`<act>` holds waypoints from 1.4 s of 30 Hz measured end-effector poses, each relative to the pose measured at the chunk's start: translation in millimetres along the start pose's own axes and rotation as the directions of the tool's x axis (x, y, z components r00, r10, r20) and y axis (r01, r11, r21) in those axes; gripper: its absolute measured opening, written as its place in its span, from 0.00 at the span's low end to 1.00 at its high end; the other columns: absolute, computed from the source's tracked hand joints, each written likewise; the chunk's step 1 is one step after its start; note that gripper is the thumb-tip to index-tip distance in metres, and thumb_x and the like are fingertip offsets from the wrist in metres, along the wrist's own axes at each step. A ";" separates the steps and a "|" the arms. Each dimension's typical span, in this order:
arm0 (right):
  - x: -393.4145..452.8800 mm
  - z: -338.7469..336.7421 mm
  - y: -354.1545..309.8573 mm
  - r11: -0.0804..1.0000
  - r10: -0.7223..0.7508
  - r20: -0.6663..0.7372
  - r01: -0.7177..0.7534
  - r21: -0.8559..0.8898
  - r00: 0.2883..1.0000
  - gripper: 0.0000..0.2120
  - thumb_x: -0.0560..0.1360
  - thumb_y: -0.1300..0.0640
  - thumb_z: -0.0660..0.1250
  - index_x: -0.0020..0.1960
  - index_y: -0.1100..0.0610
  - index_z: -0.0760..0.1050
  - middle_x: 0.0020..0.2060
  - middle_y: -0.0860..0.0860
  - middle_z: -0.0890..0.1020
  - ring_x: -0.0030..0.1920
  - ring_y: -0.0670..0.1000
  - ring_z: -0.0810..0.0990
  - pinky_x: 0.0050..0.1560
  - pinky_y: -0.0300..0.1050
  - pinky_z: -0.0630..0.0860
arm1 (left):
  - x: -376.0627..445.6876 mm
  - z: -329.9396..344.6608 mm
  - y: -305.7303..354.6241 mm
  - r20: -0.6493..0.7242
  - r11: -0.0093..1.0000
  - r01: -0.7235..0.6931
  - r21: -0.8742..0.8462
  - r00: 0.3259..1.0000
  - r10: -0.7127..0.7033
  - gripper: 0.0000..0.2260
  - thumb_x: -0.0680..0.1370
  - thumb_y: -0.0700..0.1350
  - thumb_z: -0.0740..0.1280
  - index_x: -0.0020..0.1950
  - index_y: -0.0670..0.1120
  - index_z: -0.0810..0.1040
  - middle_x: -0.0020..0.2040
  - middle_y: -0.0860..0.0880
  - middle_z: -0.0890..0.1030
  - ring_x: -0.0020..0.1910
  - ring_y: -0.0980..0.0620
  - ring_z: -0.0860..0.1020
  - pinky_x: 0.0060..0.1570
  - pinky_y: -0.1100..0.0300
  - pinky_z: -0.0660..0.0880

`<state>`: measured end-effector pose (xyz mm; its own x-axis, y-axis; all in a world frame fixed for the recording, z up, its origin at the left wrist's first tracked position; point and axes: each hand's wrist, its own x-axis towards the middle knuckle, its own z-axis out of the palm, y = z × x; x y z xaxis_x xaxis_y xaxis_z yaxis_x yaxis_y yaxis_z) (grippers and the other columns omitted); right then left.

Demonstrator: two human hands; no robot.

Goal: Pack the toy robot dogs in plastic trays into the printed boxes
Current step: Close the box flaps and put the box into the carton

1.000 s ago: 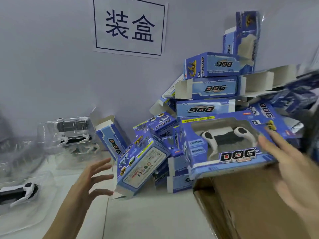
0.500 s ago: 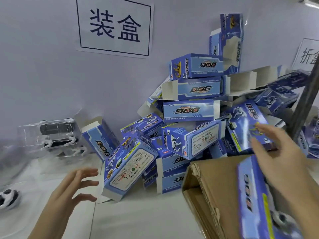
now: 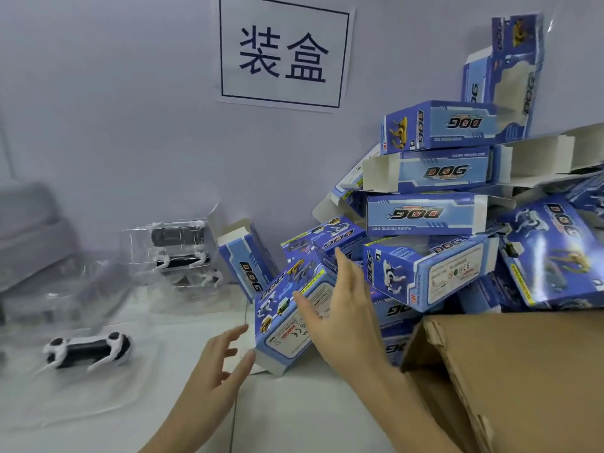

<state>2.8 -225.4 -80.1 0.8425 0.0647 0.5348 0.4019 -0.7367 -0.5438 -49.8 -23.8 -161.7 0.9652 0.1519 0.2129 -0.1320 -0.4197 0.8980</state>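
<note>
Reaching over the white table, I have my left hand spread wide with its fingertips at the lower edge of a tilted blue DOG box, and my right hand flat and empty against that box's face, beside the brown carton. Left of them a black-and-white toy robot dog lies in its clear tray. Farther back, stacked trays and the box pile stand along the wall under a printed sign.

Both forearms are bare, with no sleeve in view. The left hand and the right hand carry no glove, ring or watch.
</note>
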 end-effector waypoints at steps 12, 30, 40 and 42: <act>7.4 29.1 24.8 0.998 0.037 -0.159 -0.045 -0.047 0.987 0.40 0.74 0.27 0.59 0.72 0.57 0.72 0.69 0.55 0.76 0.69 0.58 0.73 0.71 0.57 0.69 | 4.6 2.8 -12.2 0.106 0.993 0.080 -0.088 0.992 -0.070 0.34 0.76 0.64 0.63 0.81 0.63 0.58 0.75 0.63 0.68 0.74 0.60 0.70 0.57 0.74 0.72; -41.0 24.4 12.4 0.884 -0.066 -0.283 0.188 0.428 0.957 0.29 0.76 0.44 0.68 0.76 0.36 0.67 0.74 0.41 0.70 0.71 0.47 0.75 0.62 0.53 0.81 | 5.7 -5.9 -6.3 -0.110 0.867 -0.335 0.369 0.911 0.398 0.52 0.66 0.48 0.84 0.82 0.65 0.57 0.68 0.67 0.67 0.65 0.61 0.70 0.61 0.65 0.71; -42.1 -12.1 0.4 0.876 -0.322 -0.264 0.392 0.283 0.909 0.32 0.65 0.33 0.74 0.67 0.36 0.71 0.81 0.50 0.60 0.81 0.50 0.61 0.71 0.42 0.69 | 6.3 2.0 -5.4 -0.304 0.725 -0.433 0.535 0.702 0.644 0.42 0.65 0.47 0.82 0.75 0.53 0.66 0.55 0.52 0.75 0.51 0.54 0.72 0.52 0.55 0.71; -38.4 -31.6 0.6 0.876 -0.383 -0.206 0.425 0.228 0.900 0.37 0.61 0.27 0.74 0.68 0.34 0.70 0.83 0.49 0.56 0.82 0.53 0.59 0.73 0.49 0.66 | 3.2 5.3 -0.4 -0.296 0.732 -0.477 0.487 0.698 0.652 0.35 0.70 0.53 0.77 0.74 0.56 0.67 0.57 0.57 0.74 0.50 0.59 0.74 0.52 0.57 0.73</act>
<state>-40.7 -249.7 -80.5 0.5306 0.2023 0.8231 0.7921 -0.4639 -0.3966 -45.5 -27.9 -163.5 0.5209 0.0976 0.8480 -0.4467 -0.8154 0.3682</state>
